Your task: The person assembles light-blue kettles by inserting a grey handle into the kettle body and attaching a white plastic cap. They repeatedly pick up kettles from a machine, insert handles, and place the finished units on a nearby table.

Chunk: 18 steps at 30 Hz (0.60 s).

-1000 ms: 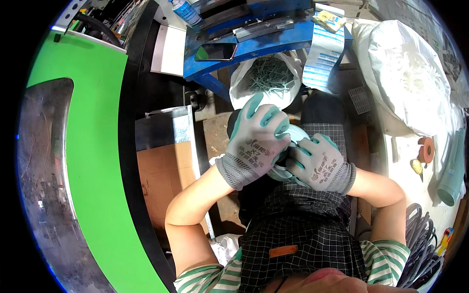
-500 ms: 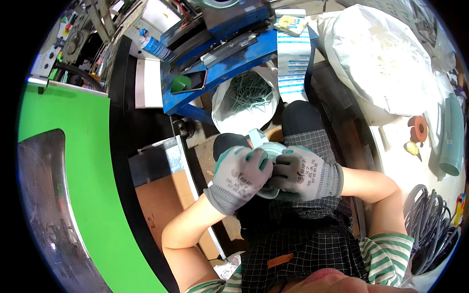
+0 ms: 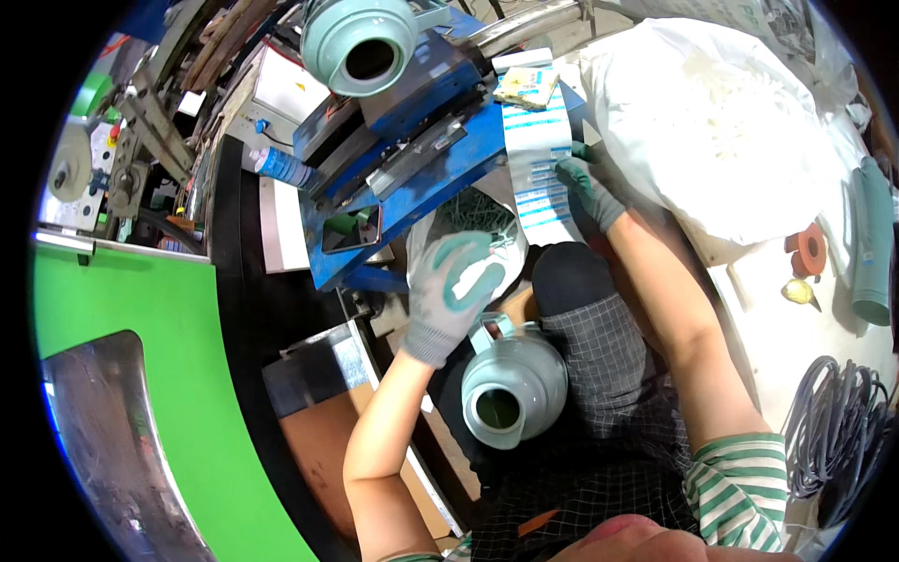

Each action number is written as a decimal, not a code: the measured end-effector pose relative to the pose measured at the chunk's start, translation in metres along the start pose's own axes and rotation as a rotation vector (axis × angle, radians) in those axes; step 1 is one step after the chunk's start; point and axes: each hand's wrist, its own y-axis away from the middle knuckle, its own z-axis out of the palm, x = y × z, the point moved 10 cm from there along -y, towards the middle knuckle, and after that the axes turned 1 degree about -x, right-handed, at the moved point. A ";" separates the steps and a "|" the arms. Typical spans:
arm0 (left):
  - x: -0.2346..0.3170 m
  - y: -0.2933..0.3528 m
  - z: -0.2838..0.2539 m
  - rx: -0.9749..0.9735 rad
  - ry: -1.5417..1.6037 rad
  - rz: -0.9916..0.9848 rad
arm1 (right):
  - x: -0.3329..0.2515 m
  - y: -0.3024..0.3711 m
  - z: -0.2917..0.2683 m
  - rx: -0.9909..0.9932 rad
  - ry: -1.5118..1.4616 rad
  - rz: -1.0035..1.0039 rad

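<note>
A pale green plastic jug (image 3: 515, 384) with a round dark opening and a handle rests tilted in my lap, between my thighs, with neither hand on it. My left hand (image 3: 451, 286), in a grey and green work glove, hovers beyond the jug's handle. Its fingers are apart and somewhat curled, holding nothing. Farther off to the right, my gloved right hand (image 3: 592, 189) pinches the right edge of a long white and blue label strip (image 3: 545, 201) hanging over the edge of a blue bench (image 3: 449, 155). Part of that hand's grip is in shadow.
A similar jug (image 3: 361, 47) sits on the machine at the back. Under the bench stands a white bag (image 3: 510, 262) of green scraps. A phone (image 3: 352, 229) and bottle (image 3: 283, 169) are at left. A big white sack (image 3: 712, 131) and coiled cable (image 3: 833, 431) lie right.
Both hands have let go of the jug, which now lies uncovered in my lap. The left hand has lifted forward; the right has reached out to the label strip. The view has shifted, showing the jug behind.
</note>
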 end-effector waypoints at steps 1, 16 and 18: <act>0.010 -0.024 0.014 -0.022 -0.107 0.091 | 0.011 -0.014 -0.021 0.036 -0.014 0.036; -0.018 -0.189 0.142 0.015 -0.531 0.285 | 0.008 -0.010 -0.006 -0.109 -0.280 0.119; -0.019 -0.188 0.138 0.033 -0.424 0.307 | 0.014 -0.008 -0.010 -0.098 -0.330 0.137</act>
